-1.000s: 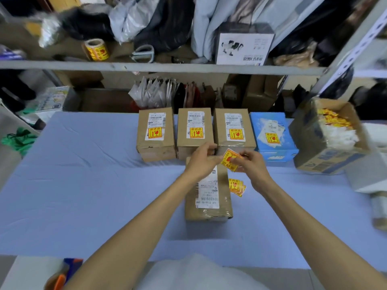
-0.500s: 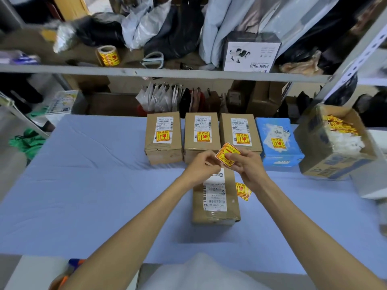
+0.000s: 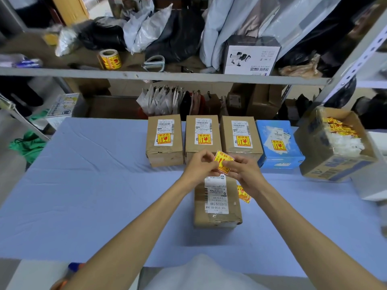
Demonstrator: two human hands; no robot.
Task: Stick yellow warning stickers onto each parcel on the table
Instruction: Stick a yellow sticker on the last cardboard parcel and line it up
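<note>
My left hand (image 3: pixel 200 164) and my right hand (image 3: pixel 243 170) both pinch one yellow warning sticker (image 3: pixel 223 160) in the air. Below them a brown parcel (image 3: pixel 217 203) lies on the blue table (image 3: pixel 94 185); its white label shows no yellow sticker. Behind the hands stand a row of three brown parcels (image 3: pixel 164 140), (image 3: pixel 202 136), (image 3: pixel 240 137) and a blue parcel (image 3: pixel 278 143), each carrying a yellow sticker. A few loose yellow stickers (image 3: pixel 243 194) lie on the table right of the near parcel.
An open carton (image 3: pixel 335 160) with yellow stickers and white scraps stands at the right. A metal shelf (image 3: pixel 163 77) crosses behind the table, bearing a sticker roll (image 3: pixel 110 59), scissors (image 3: pixel 154 63), bags and a white box (image 3: pixel 251 55). White fabric lies at the near edge.
The sticker has shifted slightly between my fingers while both hands stay over the far end of the near parcel. My head has tilted, so the scene sits lower in view.
</note>
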